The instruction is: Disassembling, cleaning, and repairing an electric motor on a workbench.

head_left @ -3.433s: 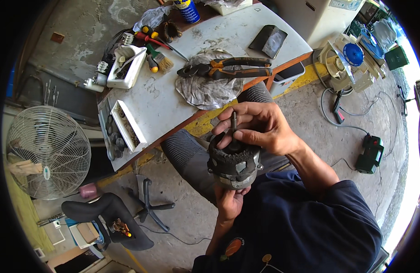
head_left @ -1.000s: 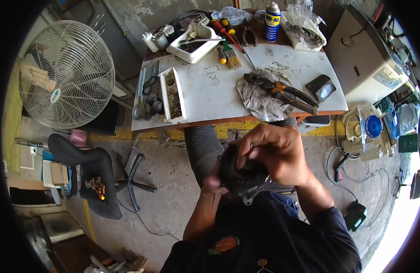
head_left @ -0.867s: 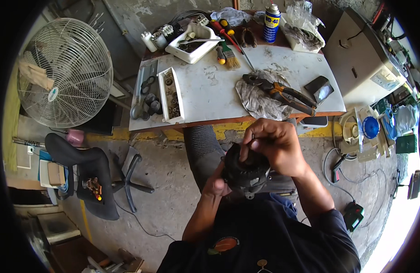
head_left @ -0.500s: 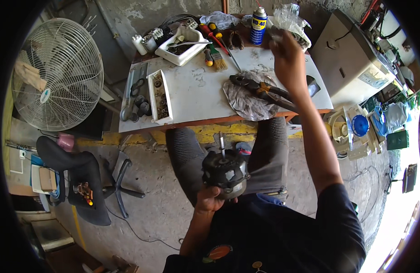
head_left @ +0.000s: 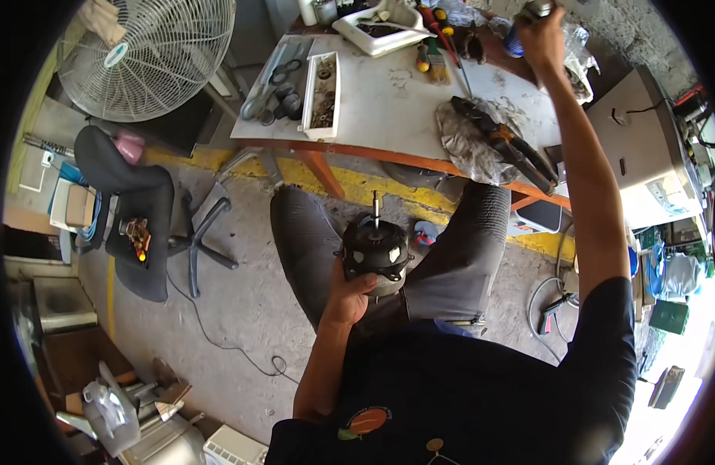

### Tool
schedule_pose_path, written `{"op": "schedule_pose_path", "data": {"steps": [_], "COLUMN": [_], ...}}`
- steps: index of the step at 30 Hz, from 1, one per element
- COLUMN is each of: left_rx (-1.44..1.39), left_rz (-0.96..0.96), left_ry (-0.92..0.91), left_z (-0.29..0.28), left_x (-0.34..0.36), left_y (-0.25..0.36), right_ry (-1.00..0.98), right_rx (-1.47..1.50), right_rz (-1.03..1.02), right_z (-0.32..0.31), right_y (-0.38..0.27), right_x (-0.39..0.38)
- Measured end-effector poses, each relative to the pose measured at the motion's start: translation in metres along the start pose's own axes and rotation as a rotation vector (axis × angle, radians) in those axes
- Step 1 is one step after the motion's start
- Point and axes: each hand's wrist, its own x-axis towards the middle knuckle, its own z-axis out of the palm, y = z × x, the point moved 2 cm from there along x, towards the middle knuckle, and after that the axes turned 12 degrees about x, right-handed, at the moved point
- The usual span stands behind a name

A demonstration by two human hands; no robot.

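Observation:
My left hand (head_left: 350,296) is wrapped round the lower side of a dark electric motor (head_left: 375,252), holding it above my lap. Its bare metal shaft (head_left: 376,208) points upward. Out over the far right of the table, my right hand (head_left: 543,40) is closed on a roundish, silver-grey metal part (head_left: 537,8), whose exact kind I cannot make out. Beside that hand a blue spray can (head_left: 513,43) shows only in part. Nearer on the table, large pliers (head_left: 501,139) with black and orange handles lie on a crumpled, stained rag (head_left: 460,138).
The white-topped table (head_left: 388,101) carries a narrow tray of small parts (head_left: 336,93), a white tub (head_left: 373,45), a paintbrush (head_left: 438,72) and screwdrivers (head_left: 443,31). At left stand a large fan (head_left: 148,50) and a black chair (head_left: 129,186). A cable (head_left: 206,337) crosses the floor.
The view has swung left and downward, so the table sits higher in the picture. My right hand stays raised by the spray can, now showing a metal part. The motor remains in my left hand.

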Motion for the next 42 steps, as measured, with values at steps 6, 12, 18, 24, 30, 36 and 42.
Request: {"op": "schedule_pose_path", "data": {"steps": [6, 12, 18, 24, 30, 36, 42], "left_rx": [-0.026, 0.012, -0.124, -0.179, -0.170, -0.198, -0.209], "left_rz": [-0.040, -0.086, -0.091, -0.106, -0.102, -0.123, -0.126], "left_ry": [0.119, 0.074, 0.023, -0.008, 0.024, 0.031, 0.024], "left_z": [-0.010, -0.052, -0.053, -0.053, -0.060, -0.067, -0.067], "left_x": [0.014, 0.038, 0.035, 0.036, 0.041, 0.038, 0.039], "left_y": [-0.014, -0.034, -0.056, -0.057, -0.064, -0.068, -0.073], "right_ry": [0.191, -0.137, -0.222, -0.243, -0.289, -0.315, -0.310], "right_rx": [0.691, 0.754, 0.554, 0.260, 0.210, 0.209, 0.224], "right_rz": [-0.275, -0.332, -0.191, -0.312, -0.359, -0.359, -0.374], "right_z": [-0.126, -0.119, -0.079, -0.069, -0.051, -0.042, -0.042], "right_y": [-0.063, -0.068, -0.082, -0.090, -0.091, -0.088, -0.086], "right_x": [-0.074, -0.307, -0.409, -0.404, -0.399, -0.399, -0.399]}}
